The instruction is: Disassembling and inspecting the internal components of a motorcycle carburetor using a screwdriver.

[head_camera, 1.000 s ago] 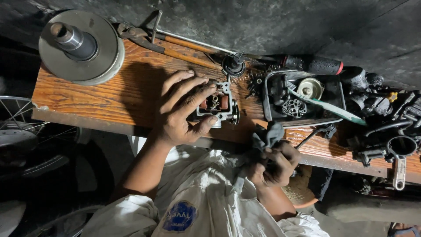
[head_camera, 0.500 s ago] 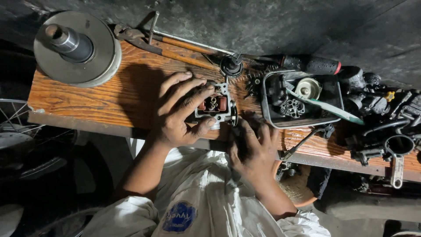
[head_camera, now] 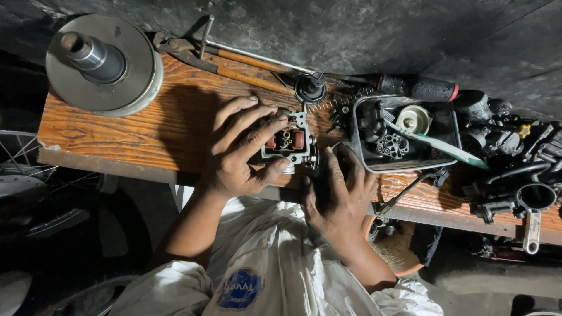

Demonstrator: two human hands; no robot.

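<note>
A small metal carburettor body (head_camera: 288, 143), open side up with brass and red parts showing, is held on the wooden worktop (head_camera: 146, 126) near its front edge. It is gripped by the left hand (head_camera: 240, 152), fingers curled over its top and thumb under its near side. The right hand (head_camera: 339, 196) is laid beside it, fingers spread and flat; nothing can be seen held in it.

A slip could be caused by the nearness of the edge, and the body or a loose part might be dropped into the dark below. What lies under the right palm is hidden. The contents of the black tray (head_camera: 442, 126) and the pile at the far right are hard to make out.
</note>
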